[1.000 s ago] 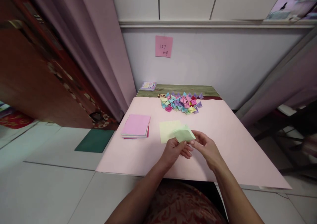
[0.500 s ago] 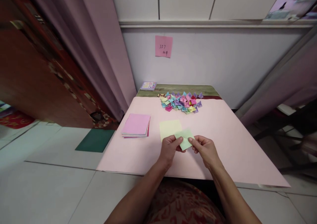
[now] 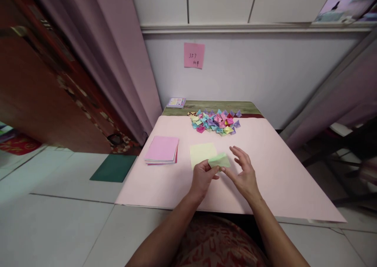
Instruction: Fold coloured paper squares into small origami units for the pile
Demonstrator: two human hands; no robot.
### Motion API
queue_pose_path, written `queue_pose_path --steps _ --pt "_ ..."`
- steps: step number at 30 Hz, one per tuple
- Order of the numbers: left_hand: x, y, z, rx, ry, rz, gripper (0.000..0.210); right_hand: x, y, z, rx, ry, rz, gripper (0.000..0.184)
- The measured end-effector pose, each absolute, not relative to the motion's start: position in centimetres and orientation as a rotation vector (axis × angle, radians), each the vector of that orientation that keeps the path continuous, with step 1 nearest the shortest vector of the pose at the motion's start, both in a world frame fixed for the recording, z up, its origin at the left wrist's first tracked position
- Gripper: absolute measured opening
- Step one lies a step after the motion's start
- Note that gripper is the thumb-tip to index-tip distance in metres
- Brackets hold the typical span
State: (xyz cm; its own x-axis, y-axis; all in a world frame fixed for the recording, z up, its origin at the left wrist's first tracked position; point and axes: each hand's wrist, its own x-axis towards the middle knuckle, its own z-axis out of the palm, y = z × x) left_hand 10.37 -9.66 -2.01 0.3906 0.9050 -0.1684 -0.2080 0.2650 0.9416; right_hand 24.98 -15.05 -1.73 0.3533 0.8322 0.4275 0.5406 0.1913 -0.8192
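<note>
A light green folded paper point(image 3: 219, 160) is pinched by its left side in my left hand point(image 3: 202, 178), thumb on top. My right hand point(image 3: 245, 177) has its fingers spread apart and raised, with the thumb tip touching the lower edge of the green paper. Behind the left hand, a pale yellow square sheet point(image 3: 202, 153) lies flat on the pink table cover point(image 3: 271, 168). Farther back sits a heap of small folded paper pieces point(image 3: 216, 121) in many colours.
A stack of square paper point(image 3: 161, 148), pink on top, lies at the table's left. Printed cards or packets point(image 3: 176, 102) rest at the back left corner. A pink note point(image 3: 194, 55) with handwriting is on the wall. A dark green mat point(image 3: 113, 167) lies on the floor.
My right hand has released its grip on the green paper and spread its fingers. The paper now looks narrower and tilted, still in my left hand.
</note>
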Motion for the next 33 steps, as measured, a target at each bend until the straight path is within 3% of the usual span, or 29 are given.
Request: queue_pose_path --steps 4,16,22,25,28,33 --pt "10.5 -9.8 -2.0 1.098 0.868 0.905 0.032 24.8 -15.2 -1.0 -1.451 -1.378 0.148 0.044" --pt "10.9 -9.8 -1.3 0.940 0.806 0.896 0.034 24.5 -15.2 -1.0 -1.379 -1.400 0.066 0.011" --pt "11.0 -9.9 0.1 0.780 0.758 0.893 0.027 24.7 -15.2 -1.5 -1.366 -1.611 -0.234 0.022" --pt "10.8 -9.9 0.4 0.735 0.680 0.929 0.037 24.9 -15.1 -1.7 -1.357 -1.663 -0.272 0.028" --pt "10.7 -9.8 0.3 0.759 0.702 0.940 0.048 24.9 -15.3 -1.6 -1.335 -1.693 -0.209 0.029" --pt "10.9 -9.7 -0.2 0.874 0.826 0.941 0.041 24.4 -15.5 -1.3 -1.344 -1.485 0.074 0.020"
